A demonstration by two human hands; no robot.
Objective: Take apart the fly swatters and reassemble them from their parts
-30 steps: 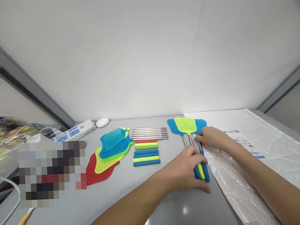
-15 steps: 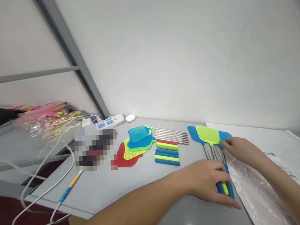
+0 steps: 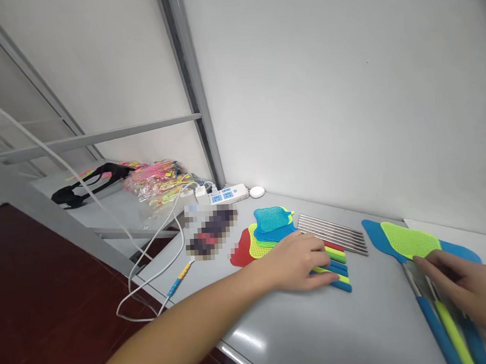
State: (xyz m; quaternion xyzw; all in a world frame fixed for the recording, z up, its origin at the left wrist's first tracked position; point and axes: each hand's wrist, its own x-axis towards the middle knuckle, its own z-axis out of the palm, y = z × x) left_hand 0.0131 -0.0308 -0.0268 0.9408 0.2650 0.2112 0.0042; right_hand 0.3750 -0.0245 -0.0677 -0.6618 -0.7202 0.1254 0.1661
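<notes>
My left hand (image 3: 300, 261) rests over a group of coloured foam handles (image 3: 338, 285), its thumb stretched away from the bent fingers. The handles are red, green, blue and yellow; the hand partly hides them. At the right, my right hand (image 3: 469, 287) touches the lower edge of a yellow-green fly swatter (image 3: 410, 240), with a gap between thumb and forefinger. That swatter overlaps blue fly swatters (image 3: 376, 235). Their metal rods run down to a blue handle (image 3: 438, 326) and a yellow-green handle (image 3: 453, 334). The right hand's other fingers are hidden.
Metal rods (image 3: 329, 232) lie side by side behind the handles. Loose swatter heads (image 3: 272, 219) are stacked left of them. A power strip (image 3: 229, 194), a white round object (image 3: 257, 192) and white cables (image 3: 160, 274) lie farther left, beside a blurred-out item (image 3: 213, 231).
My left hand has let go of the swatter handles at the right and moved left onto the loose foam handles. My right hand stays by the swatter heads. The view has turned left.
</notes>
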